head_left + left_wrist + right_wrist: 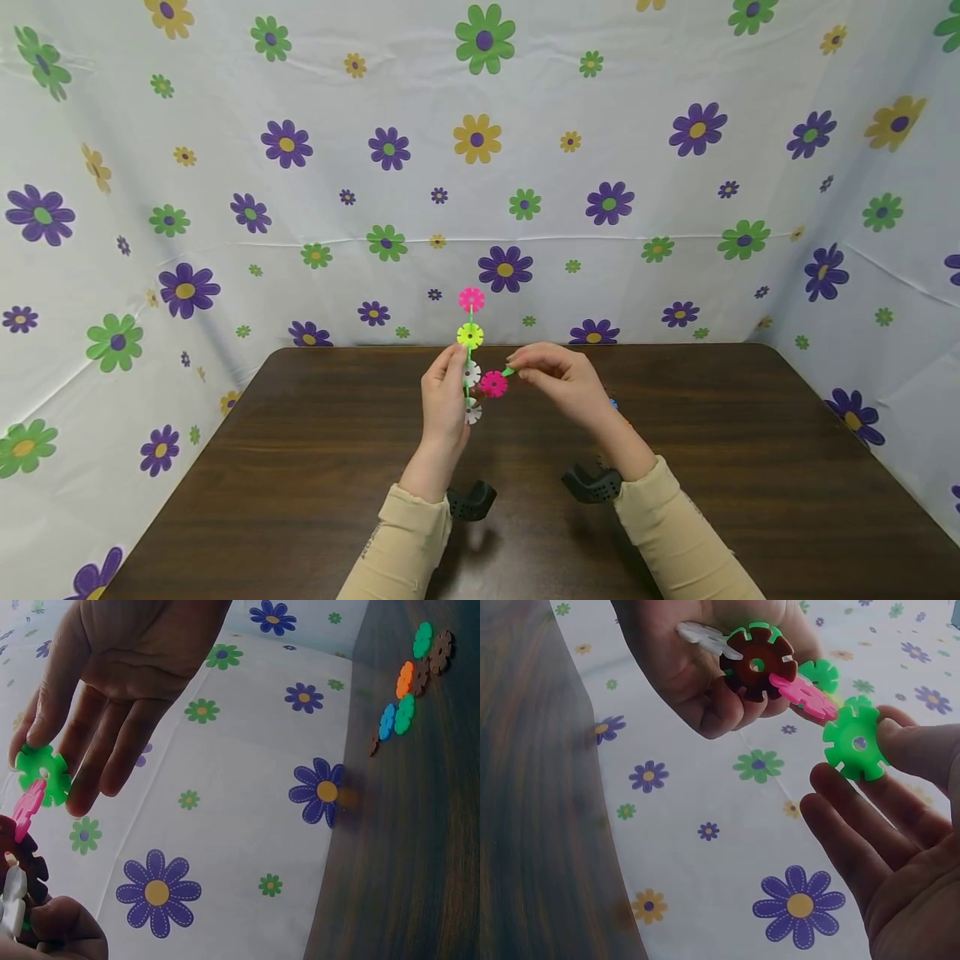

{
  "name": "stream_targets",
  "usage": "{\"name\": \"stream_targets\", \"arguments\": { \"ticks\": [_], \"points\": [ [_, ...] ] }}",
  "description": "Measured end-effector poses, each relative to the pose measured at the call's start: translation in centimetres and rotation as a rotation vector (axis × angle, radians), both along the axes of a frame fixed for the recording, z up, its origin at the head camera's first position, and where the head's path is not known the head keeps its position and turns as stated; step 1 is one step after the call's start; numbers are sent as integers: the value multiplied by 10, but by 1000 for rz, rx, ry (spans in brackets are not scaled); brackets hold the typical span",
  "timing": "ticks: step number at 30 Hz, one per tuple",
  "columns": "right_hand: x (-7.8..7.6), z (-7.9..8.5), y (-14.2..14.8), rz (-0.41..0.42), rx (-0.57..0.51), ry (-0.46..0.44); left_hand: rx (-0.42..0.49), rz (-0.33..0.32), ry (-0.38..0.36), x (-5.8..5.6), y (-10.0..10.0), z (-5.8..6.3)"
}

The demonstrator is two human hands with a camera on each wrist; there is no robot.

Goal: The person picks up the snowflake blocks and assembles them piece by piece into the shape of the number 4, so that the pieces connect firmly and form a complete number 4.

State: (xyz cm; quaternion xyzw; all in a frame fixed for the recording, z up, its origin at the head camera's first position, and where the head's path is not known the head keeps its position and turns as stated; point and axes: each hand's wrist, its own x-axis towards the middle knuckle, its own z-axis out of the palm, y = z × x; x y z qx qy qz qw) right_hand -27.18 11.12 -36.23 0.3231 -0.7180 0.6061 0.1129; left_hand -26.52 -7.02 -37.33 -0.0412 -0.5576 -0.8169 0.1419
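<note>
L hand [444,396] grips disc chain [470,328], long axis approx. vert. R hand [567,385] pinches green disc [844,756] at R edge of pink disc [493,384], which juts R off chain, betw. hands. Slot fit: can't confirm.

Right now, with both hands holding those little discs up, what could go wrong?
The right hand pinches the green disc near its edge, so it might slip and fall to the table.
Pressure where the green disc meets the lower pink disc could loosen nearby joints.
The top pink disc stands above the left hand, which grips the joined discs lower down, so a jolt might make that end sway.
</note>
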Motion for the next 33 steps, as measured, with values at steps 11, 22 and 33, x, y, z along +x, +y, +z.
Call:
{"name": "stream_targets", "arguments": {
  "ticks": [11, 22, 33],
  "points": [
    [-2, 0, 6, 64, 37, 41, -22, 4, 7, -2, 1, -1],
    [-2, -6, -2, 7, -23, -80, -16, -9, -9, -1, 1, 0],
    [7, -13, -32, -84, -315, -291, -6, 44, 5, -2, 1, 0]
  ]
}}
